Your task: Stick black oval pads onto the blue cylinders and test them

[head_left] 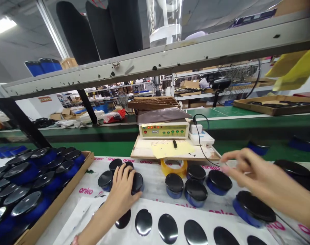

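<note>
My left hand [123,185] is laid over a small group of black-topped round pieces, its thumb and fingers around one black-topped round piece [137,183]. Its palm and fingers hide part of the group. My right hand [249,170] is raised at the right, thumb and index fingertip brought together beside a thin black cable [204,151]. What lies between those fingertips is too small to make out. Several blue round pieces with glossy black tops [196,191] stand between my hands. Below them, a white sheet [80,221] carries a row of black discs [168,228].
A cardboard box [80,172] packed with blue-and-black round pieces sits at the left. A yellow tape roll [174,168] lies before a wooden board [142,149] bearing a control box [163,130] and white adapter [200,137]. An overhead shelf [144,64] crosses above; a green conveyor [114,146] runs behind.
</note>
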Motion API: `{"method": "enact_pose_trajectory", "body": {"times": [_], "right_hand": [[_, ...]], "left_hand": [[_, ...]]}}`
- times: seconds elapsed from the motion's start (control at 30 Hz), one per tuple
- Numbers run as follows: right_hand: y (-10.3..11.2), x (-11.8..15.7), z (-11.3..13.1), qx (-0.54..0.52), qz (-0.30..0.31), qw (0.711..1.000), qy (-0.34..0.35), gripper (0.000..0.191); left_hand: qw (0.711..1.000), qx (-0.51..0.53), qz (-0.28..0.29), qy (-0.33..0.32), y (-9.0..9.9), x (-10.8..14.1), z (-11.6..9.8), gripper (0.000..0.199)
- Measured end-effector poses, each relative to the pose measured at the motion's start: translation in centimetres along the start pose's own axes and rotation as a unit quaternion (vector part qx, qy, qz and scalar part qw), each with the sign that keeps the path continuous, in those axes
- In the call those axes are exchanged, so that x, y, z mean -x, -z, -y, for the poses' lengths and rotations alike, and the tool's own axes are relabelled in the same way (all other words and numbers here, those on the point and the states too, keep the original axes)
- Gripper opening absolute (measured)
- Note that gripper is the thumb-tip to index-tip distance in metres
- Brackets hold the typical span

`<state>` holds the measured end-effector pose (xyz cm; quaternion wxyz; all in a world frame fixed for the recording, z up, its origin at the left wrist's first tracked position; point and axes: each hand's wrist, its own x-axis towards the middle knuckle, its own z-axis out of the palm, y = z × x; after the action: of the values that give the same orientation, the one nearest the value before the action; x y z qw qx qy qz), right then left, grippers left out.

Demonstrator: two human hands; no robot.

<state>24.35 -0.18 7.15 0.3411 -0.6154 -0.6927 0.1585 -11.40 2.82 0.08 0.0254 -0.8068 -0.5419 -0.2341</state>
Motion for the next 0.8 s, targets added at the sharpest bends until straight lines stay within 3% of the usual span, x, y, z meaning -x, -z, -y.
{"method": "enact_pose_trajectory", "body": {"times": [0.1, 0.2, 0.27, 0.5, 0.63, 0.73, 0.8], "right_hand": [[-4.7, 1.4, -0.8, 0.117, 0.103, 0.987, 0.035, 0.029], [-9.0, 2.3, -1.3, 0.164, 0.1, 0.976, 0.103, 0.024], [-9.9, 2.6, -1.8, 0.183, 0.091, 0.97, 0.129, 0.023], [-8.6, 4.6, -4.3, 0.169, 0.053, 0.974, 0.14, 0.021], [-7.8, 4.3, -3.7, 0.153, 0.06, 0.978, 0.128, 0.012], [-4.7, 2.1, -2.5, 0.128, 0.057, 0.987, 0.081, 0.016], [-1.7, 0.0, -1.8, 0.13, 0.003, 0.991, 0.04, 0.02]], "left_hand": [[0.996, 0.027, 0.081, -0.037, -0.2, -1.2, -3.7, 0.051], [0.978, 0.084, 0.17, -0.086, -1.5, -2.7, -7.7, 0.058], [0.972, 0.099, 0.187, -0.103, -2.7, -3.3, -9.4, 0.062], [0.953, 0.163, 0.207, -0.147, -4.4, -4.0, -11.4, 0.057], [0.943, 0.19, 0.223, -0.159, -4.9, -4.7, -11.7, 0.057], [0.937, 0.208, 0.232, -0.16, -5.4, -5.0, -11.4, 0.061], [0.935, 0.217, 0.235, -0.155, -5.5, -5.0, -11.2, 0.063]]}}
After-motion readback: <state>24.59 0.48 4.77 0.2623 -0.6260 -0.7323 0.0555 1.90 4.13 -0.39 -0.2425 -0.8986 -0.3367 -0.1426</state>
